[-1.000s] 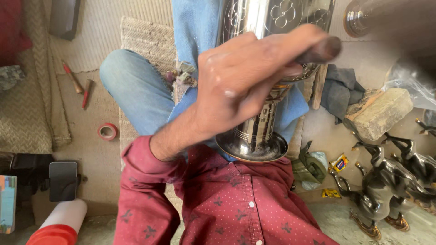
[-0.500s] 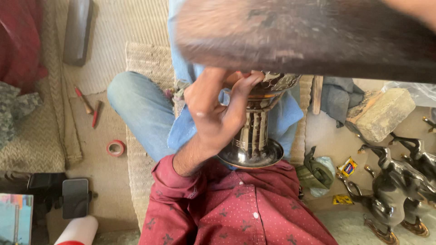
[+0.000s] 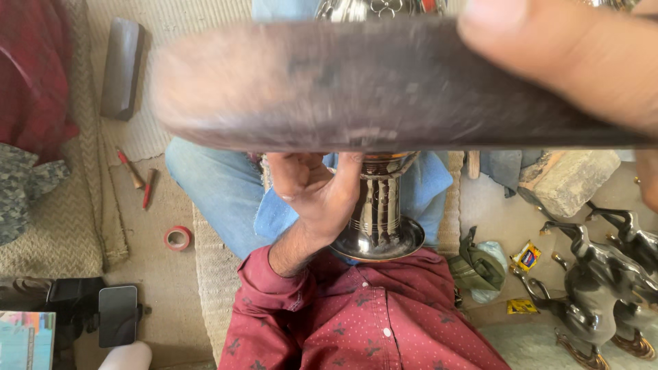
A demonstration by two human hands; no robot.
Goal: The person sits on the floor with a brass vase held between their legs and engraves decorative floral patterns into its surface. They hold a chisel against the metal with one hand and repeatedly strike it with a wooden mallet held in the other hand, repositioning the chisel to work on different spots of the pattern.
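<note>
1 engraved metal vase (image 3: 378,212), 2 red pencils (image 3: 130,169), 1 red tape roll (image 3: 177,238), 1 phone (image 3: 117,315), 2 dark horse figurines (image 3: 603,274).

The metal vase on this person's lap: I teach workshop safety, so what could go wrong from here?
1. The dark wooden block in the right hand fills most of the view, so a swing might land blind on the left hand, which rests against the metal vase.
2. The vase sits tilted on a blue cloth over the lap; with only one hand's grip it could roll.
3. Metal horse figures stand close by and might get knocked.
</note>
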